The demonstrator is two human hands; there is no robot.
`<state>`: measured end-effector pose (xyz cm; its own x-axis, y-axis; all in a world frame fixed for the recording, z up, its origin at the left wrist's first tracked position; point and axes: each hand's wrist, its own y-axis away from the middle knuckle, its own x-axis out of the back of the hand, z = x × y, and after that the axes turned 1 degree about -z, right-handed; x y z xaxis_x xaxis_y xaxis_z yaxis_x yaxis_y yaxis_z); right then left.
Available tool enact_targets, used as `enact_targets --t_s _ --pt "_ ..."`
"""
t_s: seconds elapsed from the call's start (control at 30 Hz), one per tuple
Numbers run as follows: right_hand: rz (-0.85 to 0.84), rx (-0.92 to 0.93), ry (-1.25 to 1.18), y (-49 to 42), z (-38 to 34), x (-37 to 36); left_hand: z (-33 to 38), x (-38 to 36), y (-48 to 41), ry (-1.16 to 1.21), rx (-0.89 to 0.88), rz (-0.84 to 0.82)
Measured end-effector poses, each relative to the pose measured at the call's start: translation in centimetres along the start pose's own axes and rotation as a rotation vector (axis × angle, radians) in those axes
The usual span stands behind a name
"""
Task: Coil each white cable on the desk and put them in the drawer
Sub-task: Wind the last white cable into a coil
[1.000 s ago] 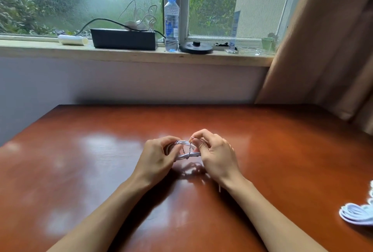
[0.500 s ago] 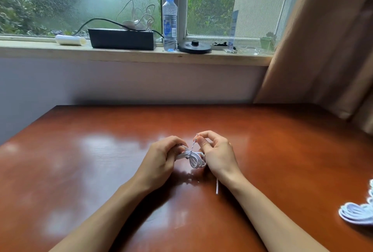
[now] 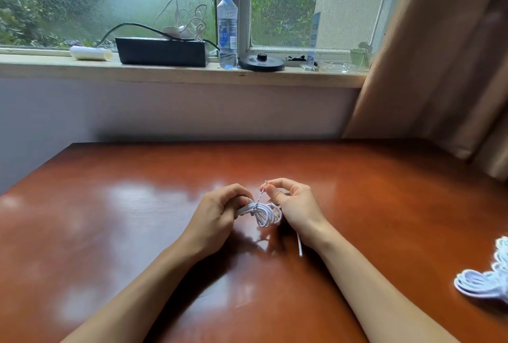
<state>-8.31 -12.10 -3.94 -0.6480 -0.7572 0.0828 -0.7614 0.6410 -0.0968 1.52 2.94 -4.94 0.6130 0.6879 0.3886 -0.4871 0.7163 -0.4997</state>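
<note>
A small coiled white cable (image 3: 264, 214) lies at the middle of the reddish-brown desk (image 3: 137, 219). My left hand (image 3: 217, 219) grips the coil's left end. My right hand (image 3: 295, 206) pinches the top of a thin twist tie (image 3: 261, 195) that stands up from the coil's waist. One loose cable end (image 3: 299, 245) pokes out below my right wrist. Another bundle of coiled white cable (image 3: 483, 279) rests at the desk's right edge, partly cut off. No drawer is in view.
The windowsill behind the desk holds a black box (image 3: 162, 51) with white wires on top, a water bottle (image 3: 227, 29), a white roll (image 3: 89, 53) and a black round disc (image 3: 261, 62). A brown curtain (image 3: 445, 54) hangs at the right.
The coil has turned and dropped lower between my hands. My right hand lifted the twist tie upward, and its twisted stem now stands above the coil. My left hand stays on the coil.
</note>
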Motion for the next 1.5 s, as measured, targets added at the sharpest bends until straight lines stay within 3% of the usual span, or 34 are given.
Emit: enact_targets --t_s 0.23,0.4,0.6,0.8,1.0,1.3,1.5 --pt "-0.007 0.006 -0.007 -0.3 0.2 0.2 0.2 -0.1 -0.1 0.029 0.034 -0.001" --pt "-0.144 -0.077 -0.109 -0.2 0.0 0.5 -0.2 0.2 -0.2 0.145 0.159 0.009" --pt "-0.195 -0.087 -0.173 0.1 -0.2 0.9 -0.6 0.4 -0.2 0.220 0.231 0.012" --pt "-0.150 -0.073 -0.063 0.0 -0.3 0.8 0.1 0.2 -0.2 0.401 0.276 0.066" --pt "-0.226 0.036 0.207 0.4 0.0 0.3 0.2 0.3 -0.7 0.541 0.402 0.171" --pt "-0.374 0.185 0.475 0.9 0.6 -0.3 -0.1 0.6 -0.9 0.375 0.468 0.296" --pt "-0.441 0.310 0.554 1.3 0.3 -0.5 -0.6 0.8 -0.9 0.047 0.418 0.356"
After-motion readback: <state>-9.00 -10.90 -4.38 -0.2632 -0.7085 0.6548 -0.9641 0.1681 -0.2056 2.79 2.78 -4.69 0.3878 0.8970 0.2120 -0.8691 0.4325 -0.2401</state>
